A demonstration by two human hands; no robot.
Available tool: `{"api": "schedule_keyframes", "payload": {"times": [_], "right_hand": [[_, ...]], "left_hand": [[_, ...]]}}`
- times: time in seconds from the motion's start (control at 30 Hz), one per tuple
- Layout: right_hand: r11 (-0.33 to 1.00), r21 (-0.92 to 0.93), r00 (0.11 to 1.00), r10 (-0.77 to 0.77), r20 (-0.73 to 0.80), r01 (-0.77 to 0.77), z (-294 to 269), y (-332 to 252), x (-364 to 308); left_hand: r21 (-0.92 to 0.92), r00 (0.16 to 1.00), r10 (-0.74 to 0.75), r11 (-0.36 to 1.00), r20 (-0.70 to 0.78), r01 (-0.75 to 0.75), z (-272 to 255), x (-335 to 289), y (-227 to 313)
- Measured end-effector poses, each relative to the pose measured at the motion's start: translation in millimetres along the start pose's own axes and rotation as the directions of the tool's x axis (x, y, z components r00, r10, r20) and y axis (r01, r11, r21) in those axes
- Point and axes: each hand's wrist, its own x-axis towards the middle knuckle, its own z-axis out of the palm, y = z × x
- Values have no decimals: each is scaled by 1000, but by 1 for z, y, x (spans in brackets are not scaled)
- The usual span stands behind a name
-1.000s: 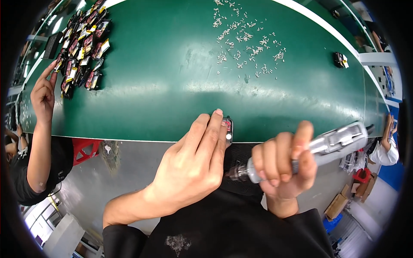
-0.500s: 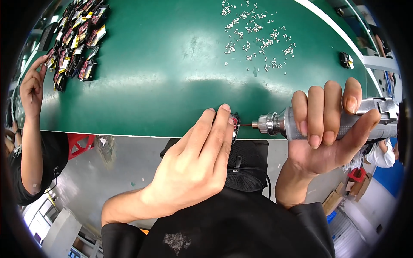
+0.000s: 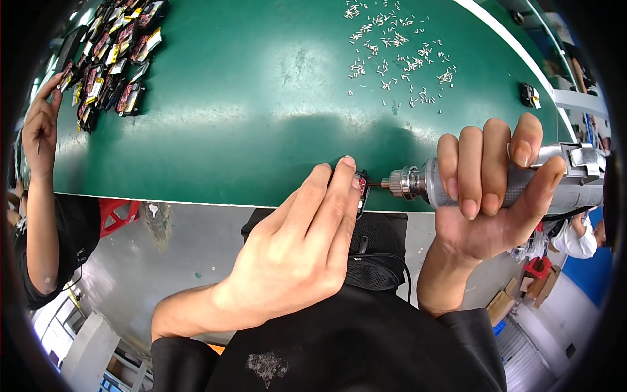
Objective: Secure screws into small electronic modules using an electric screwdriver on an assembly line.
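Note:
My right hand [image 3: 493,176] is closed round a grey electric screwdriver [image 3: 428,181], which lies level with its tip pointing left. Its thin bit [image 3: 377,184] reaches the side of a small black device with a red part [image 3: 360,196] at the table's front edge. Over that device lies my left hand [image 3: 300,228], fingers together, holding it down; most of the device is hidden beneath them. Farther back on the green table [image 3: 228,78] many small silver screws [image 3: 408,62] lie scattered.
A heap of similar black devices with yellow labels [image 3: 117,59] fills the far left, where another person's hand [image 3: 40,127] touches it. One more small black device [image 3: 528,95] sits at the right edge. A red stool [image 3: 117,219] stands below the table's left side.
My right hand and the screwdriver have shifted slightly left and up. The other person's hand has moved a little up and left at the heap. My left hand stays on the device.

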Motion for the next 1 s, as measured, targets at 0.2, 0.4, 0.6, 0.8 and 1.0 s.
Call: {"api": "schedule_keyframes", "payload": {"times": [0.2,0.4,0.6,0.8,1.0], "right_hand": [[999,-14,983,46,180,-44,-3,0,4],[978,-208,957,77,280,-18,5,2,12],[971,-238,945,63,321,16,2,-1,16],[987,-154,920,97,379,-41,-3,3,27],[963,261,932,-32,362,-68,-12,-4,18]], "left_hand": [[-62,1000,5,998,15,-5,-2,3,-2],[-120,998,67,991,7,-66,0,2,-13],[-100,995,94,991,21,-91,-9,6,-11],[-113,994,98,989,40,-93,-13,9,-18],[-205,996,-8,978,93,27,-32,-5,-26]]}}
